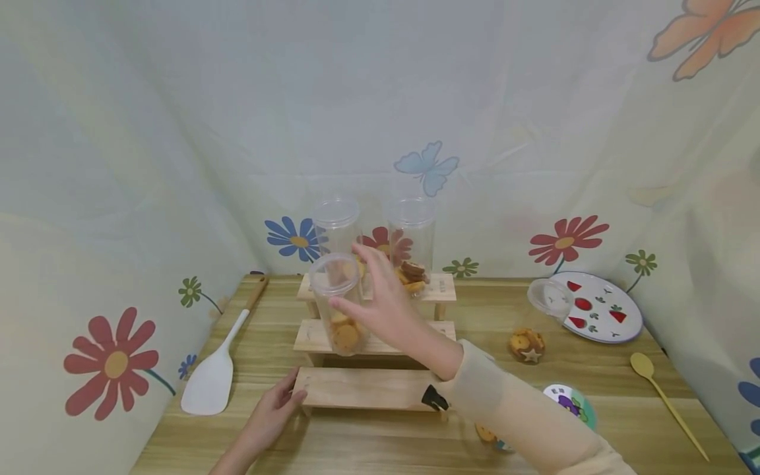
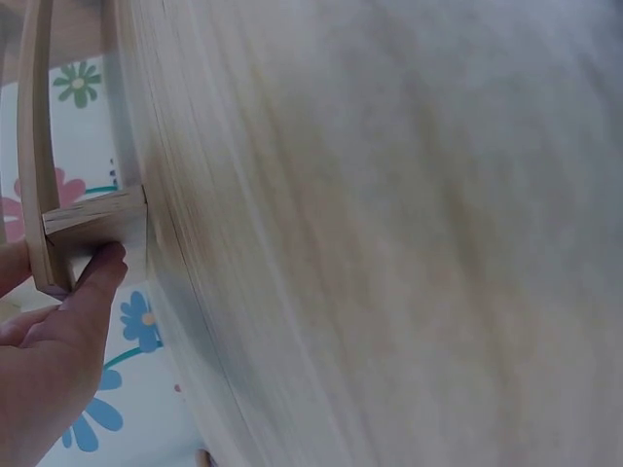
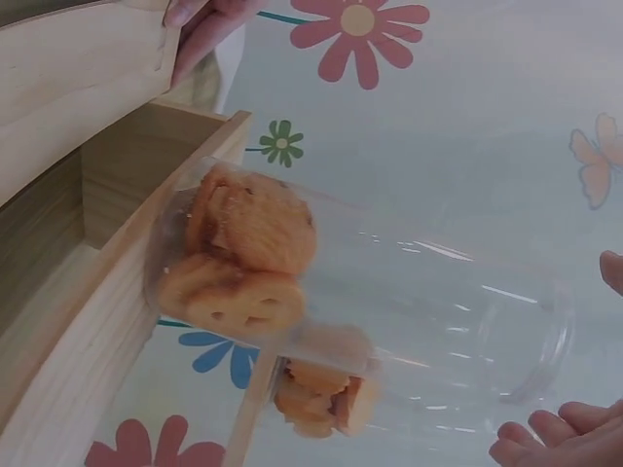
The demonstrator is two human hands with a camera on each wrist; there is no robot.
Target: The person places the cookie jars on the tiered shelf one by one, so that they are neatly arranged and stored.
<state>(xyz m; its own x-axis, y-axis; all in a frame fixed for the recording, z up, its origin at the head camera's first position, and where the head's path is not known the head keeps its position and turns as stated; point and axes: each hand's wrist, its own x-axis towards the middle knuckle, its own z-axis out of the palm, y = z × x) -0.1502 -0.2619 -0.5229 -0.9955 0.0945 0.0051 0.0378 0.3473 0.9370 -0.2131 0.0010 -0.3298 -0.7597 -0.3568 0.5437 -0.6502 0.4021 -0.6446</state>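
Note:
A three-step wooden stand (image 1: 368, 388) sits on the table. My left hand (image 1: 270, 417) holds the left end of its lowest step, the fingers (image 2: 92, 292) curled against the wood in the left wrist view. On the middle step, at the left, stands a clear lidded jar (image 1: 334, 305) with cookies (image 3: 255, 229) at its bottom. My right hand (image 1: 388, 303) is beside this jar's upper part, thumb and fingers spread; in the right wrist view the fingers (image 3: 560, 428) look apart from the jar. Two similar jars of cookies stand on the top step, one left (image 1: 337, 221), one right (image 1: 411, 231).
To the right are another cookie jar (image 1: 528, 323), a fruit-patterned plate (image 1: 611, 313) and a golden spoon (image 1: 667, 402). A round printed label (image 1: 570, 404) shows partly behind my right sleeve (image 1: 516, 409). A white spatula (image 1: 210, 379) lies at the left.

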